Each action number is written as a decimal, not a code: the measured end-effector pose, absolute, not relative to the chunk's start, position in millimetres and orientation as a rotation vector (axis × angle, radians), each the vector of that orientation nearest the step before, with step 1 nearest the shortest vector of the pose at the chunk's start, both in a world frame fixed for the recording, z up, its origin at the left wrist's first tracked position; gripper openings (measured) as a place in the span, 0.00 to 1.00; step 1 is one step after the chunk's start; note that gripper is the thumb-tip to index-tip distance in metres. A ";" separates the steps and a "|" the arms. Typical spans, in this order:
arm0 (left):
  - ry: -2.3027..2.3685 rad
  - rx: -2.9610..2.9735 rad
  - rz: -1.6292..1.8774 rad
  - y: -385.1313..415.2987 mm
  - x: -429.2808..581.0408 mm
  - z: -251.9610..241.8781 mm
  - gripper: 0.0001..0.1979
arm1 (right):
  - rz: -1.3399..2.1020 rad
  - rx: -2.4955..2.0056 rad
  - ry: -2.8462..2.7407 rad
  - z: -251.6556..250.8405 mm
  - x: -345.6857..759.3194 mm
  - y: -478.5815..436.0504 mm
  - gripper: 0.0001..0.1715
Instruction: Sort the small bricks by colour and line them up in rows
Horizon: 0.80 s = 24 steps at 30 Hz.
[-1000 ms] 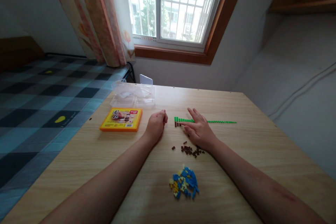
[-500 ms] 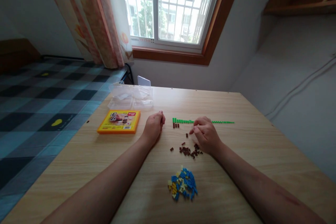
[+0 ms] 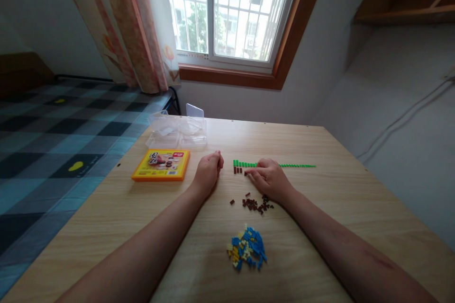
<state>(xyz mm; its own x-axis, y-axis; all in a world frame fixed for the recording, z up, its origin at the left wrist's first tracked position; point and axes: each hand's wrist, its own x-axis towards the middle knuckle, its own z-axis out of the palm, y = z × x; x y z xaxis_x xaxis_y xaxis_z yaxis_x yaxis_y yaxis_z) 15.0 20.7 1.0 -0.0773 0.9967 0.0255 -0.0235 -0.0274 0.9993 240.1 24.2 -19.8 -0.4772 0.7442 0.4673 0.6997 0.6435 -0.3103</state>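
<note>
My right hand (image 3: 268,177) reaches over the table with its thumb and finger together on a small brown building brick (image 3: 245,173). That brick is just right of a short row of brown bricks (image 3: 237,170). Behind them runs a long line of green bricks (image 3: 245,164), partly covered by my right hand. A loose pile of brown bricks (image 3: 252,204) lies nearer to me, and one brown brick (image 3: 232,202) sits apart on its left. My left hand (image 3: 209,170) rests on its side on the table, fingers curled closed, with nothing visible in it.
A mixed pile of blue, yellow and cream bricks (image 3: 248,247) lies close to me. Left of my left hand is a flat yellow-orange box (image 3: 161,164). Behind it stands an opened clear plastic case (image 3: 163,139). A checked bed (image 3: 85,137) adjoins the table's left side.
My right hand has moved left and the single brown brick has gone away from me and left, to the end of the brown row. My left hand has stayed still.
</note>
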 end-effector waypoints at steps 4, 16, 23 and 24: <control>1.243 1.165 1.310 20.0 16.0 0.6 0.21 | 0.088 -1.096 -2.269 -20.3 238.6 22.6 0.19; 1.236 1.160 1.330 18.3 18.2 0.7 0.20 | 0.105 -1.131 -2.279 -20.6 235.1 22.4 0.12; 1.263 1.195 1.319 20.1 17.5 -0.9 0.21 | 0.084 -1.145 -2.252 -27.8 234.2 29.2 0.09; 1.268 1.203 1.315 20.6 17.6 -1.1 0.21 | 0.089 -1.152 -2.244 -27.7 233.9 29.2 0.09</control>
